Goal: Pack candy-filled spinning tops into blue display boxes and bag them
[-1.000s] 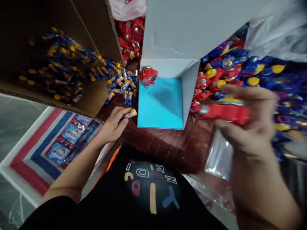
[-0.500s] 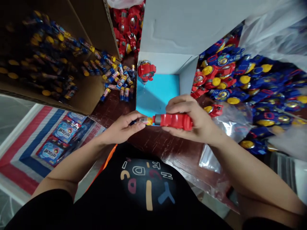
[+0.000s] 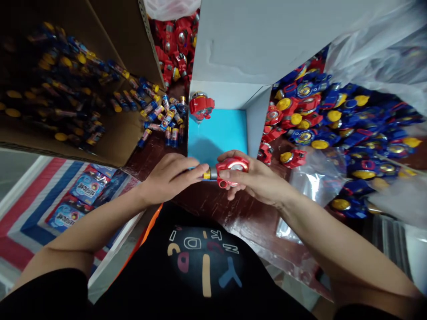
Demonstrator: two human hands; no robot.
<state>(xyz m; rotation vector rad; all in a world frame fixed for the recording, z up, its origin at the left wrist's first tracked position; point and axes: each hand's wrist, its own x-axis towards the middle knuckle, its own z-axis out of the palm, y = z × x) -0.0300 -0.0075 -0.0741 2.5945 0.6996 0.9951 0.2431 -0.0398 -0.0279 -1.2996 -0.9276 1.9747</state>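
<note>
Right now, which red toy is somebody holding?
The red toy in the right hand, its grey end at the small tube in the left hand. No hand touches the other red toys.

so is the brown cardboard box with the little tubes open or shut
Open: the brown cardboard box shows its inside, with tubes lying both in it and on the table outside.

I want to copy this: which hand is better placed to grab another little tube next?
Probably the left hand: the loose tubes lie nearer it, though it holds a yellow-ended tube. The right hand is farther off, holding a red toy.
</note>
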